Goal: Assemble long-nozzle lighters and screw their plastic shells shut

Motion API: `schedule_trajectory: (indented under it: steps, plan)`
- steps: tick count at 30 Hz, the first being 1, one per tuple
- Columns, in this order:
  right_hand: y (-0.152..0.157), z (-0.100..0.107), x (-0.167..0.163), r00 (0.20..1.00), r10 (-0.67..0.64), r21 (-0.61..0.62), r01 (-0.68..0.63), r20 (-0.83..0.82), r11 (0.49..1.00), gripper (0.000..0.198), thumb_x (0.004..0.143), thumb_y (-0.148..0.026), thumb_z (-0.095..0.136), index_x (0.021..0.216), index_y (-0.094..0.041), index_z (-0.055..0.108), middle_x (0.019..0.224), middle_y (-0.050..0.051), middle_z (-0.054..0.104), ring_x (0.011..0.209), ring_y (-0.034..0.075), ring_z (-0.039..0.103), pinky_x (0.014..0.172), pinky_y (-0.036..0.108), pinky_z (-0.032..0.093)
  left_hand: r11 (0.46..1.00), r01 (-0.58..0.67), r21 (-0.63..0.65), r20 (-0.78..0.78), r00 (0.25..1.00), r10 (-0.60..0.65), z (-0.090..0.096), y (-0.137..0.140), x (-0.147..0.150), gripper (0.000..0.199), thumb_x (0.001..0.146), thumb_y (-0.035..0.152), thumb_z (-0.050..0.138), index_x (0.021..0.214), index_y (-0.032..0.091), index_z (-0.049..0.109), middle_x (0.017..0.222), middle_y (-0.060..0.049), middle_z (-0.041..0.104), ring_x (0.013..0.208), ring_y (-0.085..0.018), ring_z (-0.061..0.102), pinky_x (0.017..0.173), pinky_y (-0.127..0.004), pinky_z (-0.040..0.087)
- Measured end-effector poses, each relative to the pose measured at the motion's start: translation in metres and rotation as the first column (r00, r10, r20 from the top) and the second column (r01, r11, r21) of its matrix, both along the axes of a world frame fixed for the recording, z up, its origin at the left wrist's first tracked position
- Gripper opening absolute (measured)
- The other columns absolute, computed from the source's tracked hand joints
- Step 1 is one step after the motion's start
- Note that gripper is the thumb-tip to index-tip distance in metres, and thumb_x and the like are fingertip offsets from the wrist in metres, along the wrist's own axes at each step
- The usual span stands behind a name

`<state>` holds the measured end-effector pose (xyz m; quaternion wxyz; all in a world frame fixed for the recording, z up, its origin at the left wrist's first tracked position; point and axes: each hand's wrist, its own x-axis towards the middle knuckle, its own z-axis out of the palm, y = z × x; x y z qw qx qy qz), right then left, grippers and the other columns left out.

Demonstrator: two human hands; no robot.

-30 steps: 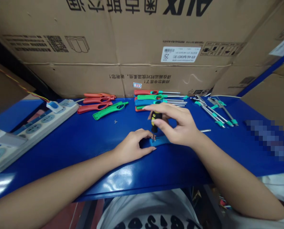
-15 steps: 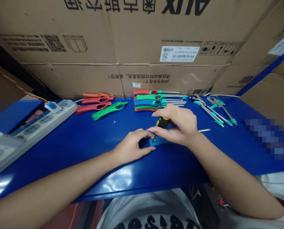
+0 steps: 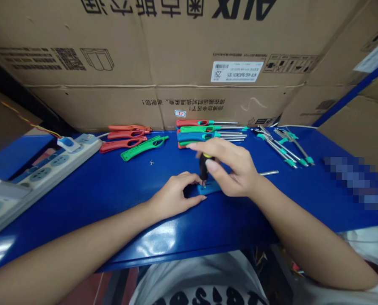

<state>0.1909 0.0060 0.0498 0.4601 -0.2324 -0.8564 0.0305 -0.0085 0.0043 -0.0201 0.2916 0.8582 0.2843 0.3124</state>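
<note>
One blue lighter (image 3: pixel 209 189), end in left grip (image 3: pixel 177 193); screwdriver (image 3: pixel 203 169) above, in right grip (image 3: pixel 232 167)

A blue lighter (image 3: pixel 204 189) with a long body lies on the surface (image 3: pixel 112 182), between the front edge and the back edge, its butt end toward the left edge and its slim silver tube (image 3: pixel 270 173) slanting toward the back right corner, the stretch between covered from sight. Over that butt end stands a screwdriver (image 3: pixel 203 169), nearly upright, its stubby handle black with yellow, its thin dark shaft pointing down at the blue plastic.
</note>
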Motion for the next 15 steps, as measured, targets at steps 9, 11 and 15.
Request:
schedule_trajectory:
  steps: [9, 11, 15]
  plan:
    - [0.0018, 0.0007, -0.0004, 0.996, -0.083, 0.191, 0.088, -0.033, 0.978, 0.026, 0.091, -0.037, 0.072, 0.109, -0.018, 0.071, 0.087, 0.004, 0.076, 0.075, 0.014, 0.070, 0.068, 0.025, 0.055, 1.000, 0.000, 0.017, 0.002, 1.000, 0.000, -0.0008, 0.0003, -0.0009, 0.025, 0.081, 0.021, 0.080, 0.102, 0.019, 0.067, 0.102, -0.001, 0.075, 0.093, -0.019, 0.070, 0.086, -0.030, 0.053]
    - [0.0006, 0.0022, -0.0001, 1.000, -0.015, 0.032, 0.016, -0.011, 0.999, 0.029, 0.102, -0.031, 0.052, 0.124, -0.018, 0.066, 0.100, 0.006, 0.076, 0.084, 0.015, 0.071, 0.075, 0.027, 0.057, 1.000, 0.005, -0.008, -0.001, 1.000, -0.005, -0.0002, 0.0003, -0.0009, 0.023, 0.082, 0.022, 0.079, 0.101, 0.019, 0.066, 0.102, -0.001, 0.075, 0.094, -0.019, 0.069, 0.087, -0.031, 0.053]
    - [-0.0008, 0.0049, -0.0010, 0.995, 0.034, -0.199, -0.053, -0.095, 0.979, 0.030, 0.104, -0.026, 0.048, 0.127, -0.019, 0.065, 0.100, 0.004, 0.076, 0.070, 0.011, 0.068, 0.068, 0.025, 0.057, 0.998, 0.017, -0.054, -0.005, 1.000, -0.017, 0.0003, 0.0003, -0.0009, 0.022, 0.084, 0.022, 0.078, 0.102, 0.020, 0.066, 0.103, -0.001, 0.074, 0.098, -0.019, 0.069, 0.090, -0.032, 0.053]
